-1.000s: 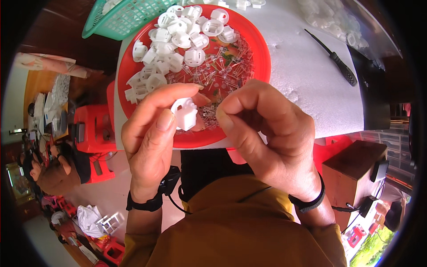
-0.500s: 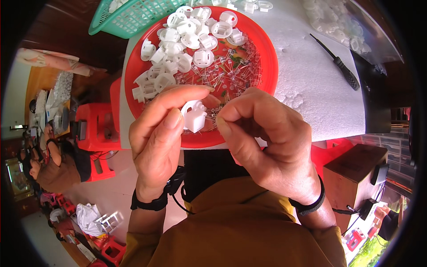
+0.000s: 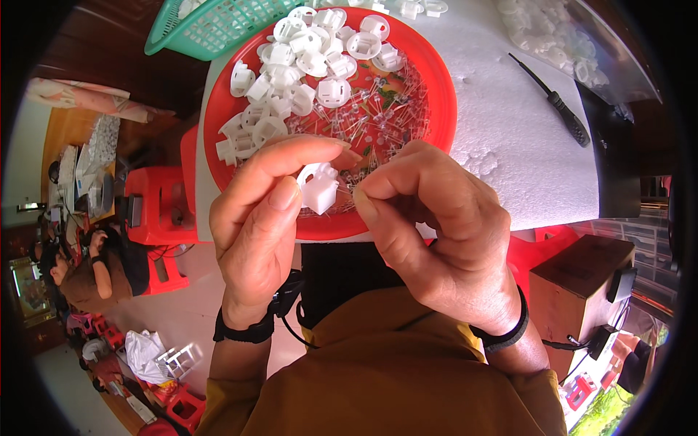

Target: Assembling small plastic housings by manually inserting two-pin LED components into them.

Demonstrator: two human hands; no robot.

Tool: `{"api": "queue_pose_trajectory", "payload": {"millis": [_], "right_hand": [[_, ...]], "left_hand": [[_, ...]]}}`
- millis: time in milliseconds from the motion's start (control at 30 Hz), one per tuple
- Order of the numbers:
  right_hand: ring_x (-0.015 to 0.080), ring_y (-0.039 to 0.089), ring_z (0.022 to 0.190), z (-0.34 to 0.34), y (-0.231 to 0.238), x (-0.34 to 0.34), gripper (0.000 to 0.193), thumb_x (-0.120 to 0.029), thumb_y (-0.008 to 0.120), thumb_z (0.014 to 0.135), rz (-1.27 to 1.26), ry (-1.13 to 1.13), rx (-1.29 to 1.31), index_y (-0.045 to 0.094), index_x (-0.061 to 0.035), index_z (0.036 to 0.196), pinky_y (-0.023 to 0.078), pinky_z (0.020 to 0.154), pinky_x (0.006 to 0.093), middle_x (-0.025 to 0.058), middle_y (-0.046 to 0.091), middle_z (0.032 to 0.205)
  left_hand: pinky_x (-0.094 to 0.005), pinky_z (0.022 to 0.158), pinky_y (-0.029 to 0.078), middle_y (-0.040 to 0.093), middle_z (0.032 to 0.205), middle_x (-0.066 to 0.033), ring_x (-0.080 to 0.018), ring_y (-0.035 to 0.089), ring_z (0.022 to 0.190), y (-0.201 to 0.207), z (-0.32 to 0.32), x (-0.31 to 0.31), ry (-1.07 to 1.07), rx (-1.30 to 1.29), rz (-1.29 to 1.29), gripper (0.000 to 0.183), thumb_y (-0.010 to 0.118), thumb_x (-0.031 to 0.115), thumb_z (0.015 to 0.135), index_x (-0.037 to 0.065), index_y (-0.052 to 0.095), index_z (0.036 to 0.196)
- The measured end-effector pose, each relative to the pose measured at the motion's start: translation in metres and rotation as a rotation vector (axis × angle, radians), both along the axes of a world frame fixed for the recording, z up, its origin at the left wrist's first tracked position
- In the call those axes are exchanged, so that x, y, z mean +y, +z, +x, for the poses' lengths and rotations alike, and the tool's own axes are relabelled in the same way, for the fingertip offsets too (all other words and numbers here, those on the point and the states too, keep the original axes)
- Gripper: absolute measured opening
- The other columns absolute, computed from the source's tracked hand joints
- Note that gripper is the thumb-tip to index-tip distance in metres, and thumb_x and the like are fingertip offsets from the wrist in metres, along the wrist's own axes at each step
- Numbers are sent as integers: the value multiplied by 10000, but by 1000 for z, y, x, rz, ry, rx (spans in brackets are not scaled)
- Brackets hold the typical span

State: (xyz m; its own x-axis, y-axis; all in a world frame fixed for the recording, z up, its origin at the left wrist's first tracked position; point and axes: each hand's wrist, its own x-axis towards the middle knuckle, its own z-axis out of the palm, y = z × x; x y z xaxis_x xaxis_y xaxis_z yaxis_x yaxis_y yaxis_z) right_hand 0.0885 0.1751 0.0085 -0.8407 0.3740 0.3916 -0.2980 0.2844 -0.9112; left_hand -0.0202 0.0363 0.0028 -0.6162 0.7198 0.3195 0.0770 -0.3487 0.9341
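Observation:
My left hand (image 3: pixel 265 225) pinches a small white plastic socket piece (image 3: pixel 318 189) between thumb and fingers, held up over the near rim of a round red tray (image 3: pixel 436 109). My right hand (image 3: pixel 436 232) is closed beside it, its thumb and forefinger pinched on a thin clear part with wire legs at the socket's right side; the part itself is barely visible. In the tray lie several white plastic socket pieces (image 3: pixel 305 51) at the far left and a heap of small clear parts with wire legs (image 3: pixel 378 116) in the middle.
The tray rests on a white foam-covered table (image 3: pixel 509 131). A black-handled screwdriver (image 3: pixel 560 109) lies to the right, a green mesh basket (image 3: pixel 211 29) at the far left, a clear bag of white pieces (image 3: pixel 560 43) at the far right. Red stools (image 3: pixel 156 203) stand below left.
Both hands have stayed together over the tray's near rim, shifting slightly right. The white piece has turned a little in my left fingers.

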Motion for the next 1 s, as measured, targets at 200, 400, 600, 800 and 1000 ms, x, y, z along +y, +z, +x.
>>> {"api": "queue_pose_trajectory", "payload": {"millis": [200,400,600,800,1000], "right_hand": [[64,540,635,-1,-2,-1,119,107,641,805,47,-23,22,585,23,867,425,531,202,48,589,790],[56,529,611,-1,-3,-5,123,101,646,798,81,-86,22,586,16,865,412,520,197,32,579,755],[39,520,600,1,-2,-8,121,86,652,798,63,-101,-37,588,8,866,419,520,199,30,580,750],[62,555,607,-1,-1,-6,119,83,650,804,163,-94,-8,590,7,874,449,549,195,35,586,754],[92,615,638,-2,0,-12,128,89,633,829,22,-28,20,577,40,933,488,538,209,61,614,795]], "left_hand": [[-411,976,409,563,1163,-259,-313,569,1080,-1,-2,-4,2,46,-83,401,368,135,917,-121,482,1202],[-405,979,407,554,1184,-253,-306,557,1095,-2,-2,-8,53,191,-165,391,378,128,916,-112,491,1203],[-310,907,419,588,1145,-173,-199,562,1015,-7,3,-2,140,201,-81,320,492,119,931,-93,581,1152],[-295,874,436,595,1142,-175,-191,567,997,-8,0,-3,139,302,-90,314,489,114,929,-85,592,1149],[-323,880,458,594,1128,-215,-191,582,972,-7,8,2,181,137,-4,343,489,163,965,-75,510,1212]]}}
